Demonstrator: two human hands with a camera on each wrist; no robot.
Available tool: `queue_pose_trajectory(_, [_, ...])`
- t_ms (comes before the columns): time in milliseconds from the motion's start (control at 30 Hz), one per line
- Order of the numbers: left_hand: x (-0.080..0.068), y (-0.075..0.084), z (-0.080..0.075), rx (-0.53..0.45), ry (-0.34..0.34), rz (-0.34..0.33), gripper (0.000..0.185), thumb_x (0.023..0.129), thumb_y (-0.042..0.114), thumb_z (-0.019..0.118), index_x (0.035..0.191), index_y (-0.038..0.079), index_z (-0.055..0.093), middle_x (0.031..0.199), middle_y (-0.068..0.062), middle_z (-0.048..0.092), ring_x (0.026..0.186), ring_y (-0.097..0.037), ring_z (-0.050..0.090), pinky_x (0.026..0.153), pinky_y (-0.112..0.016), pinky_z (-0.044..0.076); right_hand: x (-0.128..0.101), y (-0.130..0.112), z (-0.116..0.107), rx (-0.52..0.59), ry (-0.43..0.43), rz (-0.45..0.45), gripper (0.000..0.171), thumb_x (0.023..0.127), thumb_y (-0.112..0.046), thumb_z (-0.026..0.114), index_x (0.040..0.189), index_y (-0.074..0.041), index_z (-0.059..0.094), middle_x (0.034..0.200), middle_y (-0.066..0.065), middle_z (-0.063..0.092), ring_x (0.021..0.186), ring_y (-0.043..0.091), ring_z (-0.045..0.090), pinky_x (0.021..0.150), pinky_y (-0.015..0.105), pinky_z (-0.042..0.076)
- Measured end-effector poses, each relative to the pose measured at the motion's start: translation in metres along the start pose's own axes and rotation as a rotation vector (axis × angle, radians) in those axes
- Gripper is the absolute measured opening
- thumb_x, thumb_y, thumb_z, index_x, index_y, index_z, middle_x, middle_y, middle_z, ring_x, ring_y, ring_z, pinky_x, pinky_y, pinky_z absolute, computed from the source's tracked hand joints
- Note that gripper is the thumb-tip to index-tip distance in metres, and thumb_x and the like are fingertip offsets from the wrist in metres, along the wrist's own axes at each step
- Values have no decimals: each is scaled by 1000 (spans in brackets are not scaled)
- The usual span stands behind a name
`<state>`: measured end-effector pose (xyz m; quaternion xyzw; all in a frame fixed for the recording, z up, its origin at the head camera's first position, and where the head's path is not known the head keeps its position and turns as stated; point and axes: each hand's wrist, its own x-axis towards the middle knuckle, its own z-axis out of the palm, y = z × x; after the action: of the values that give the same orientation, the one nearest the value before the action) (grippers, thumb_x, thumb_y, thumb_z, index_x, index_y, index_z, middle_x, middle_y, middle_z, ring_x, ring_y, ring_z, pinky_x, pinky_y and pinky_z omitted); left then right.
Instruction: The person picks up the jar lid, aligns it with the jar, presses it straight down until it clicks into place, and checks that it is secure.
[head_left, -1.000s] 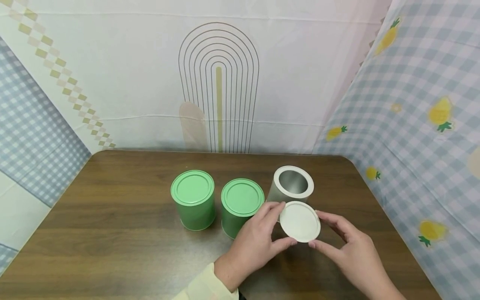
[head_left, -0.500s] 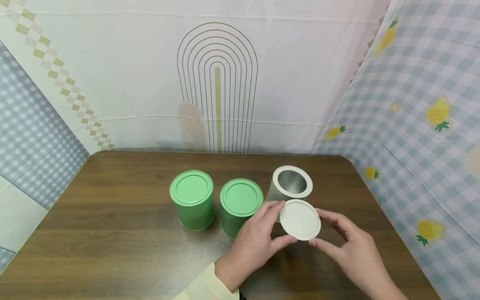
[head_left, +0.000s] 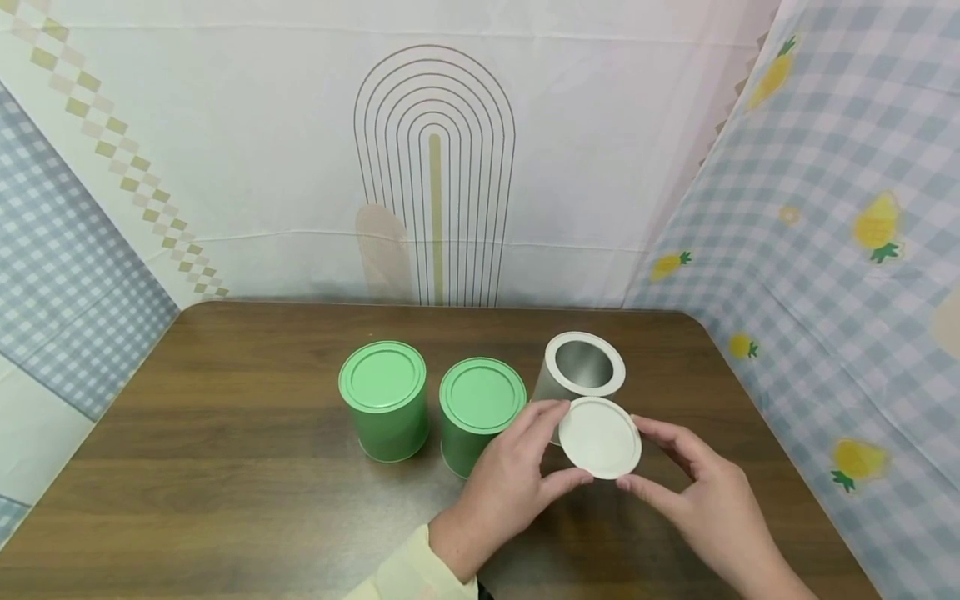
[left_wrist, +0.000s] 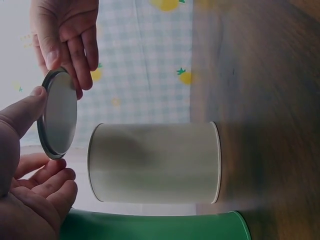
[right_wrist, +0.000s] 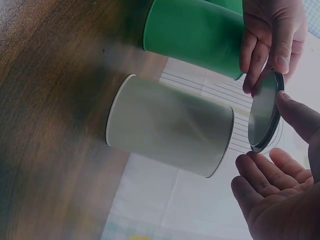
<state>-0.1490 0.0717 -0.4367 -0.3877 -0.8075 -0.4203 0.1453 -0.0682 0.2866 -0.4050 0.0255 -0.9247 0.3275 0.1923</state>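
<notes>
Here you held the round white metal lid point(head_left: 600, 437) by its rim, left hand point(head_left: 510, 492) and right hand point(head_left: 701, 500) fingers pinching it just in front of the open white tin can point(head_left: 581, 375). Seating it called for centring it over that can's mouth.

Brown wooden table point(head_left: 225, 467) before patterned cloth backdrops point(head_left: 247, 150) (checked, pineapple-printed).

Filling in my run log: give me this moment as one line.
left hand: pinches white lid | right hand: pinches same lid | lid: above table, near open white can | two green cans lidded
</notes>
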Motion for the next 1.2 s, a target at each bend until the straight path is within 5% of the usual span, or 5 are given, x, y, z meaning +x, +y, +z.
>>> queue_pose_trajectory(767, [2,1,1,17,-11,2,72,81,35,84,140,6,54,135,-4,57,118,-16,61,96,-28,52,2,4,2,-14,18,-8,59,72,-25,91,125,-18,67,123,-5,69,113,-13,53,94,1,36])
queue_pose_trajectory(1200, [5,1,0,132,-32,56,70,84,37,82,140,5,54,134,-5,57,110,-16,64,93,-26,54,3,5,2,-14,14,8,58,72,-28,91,124,-19,67,122,-4,70,113,-12,54,93,0,36])
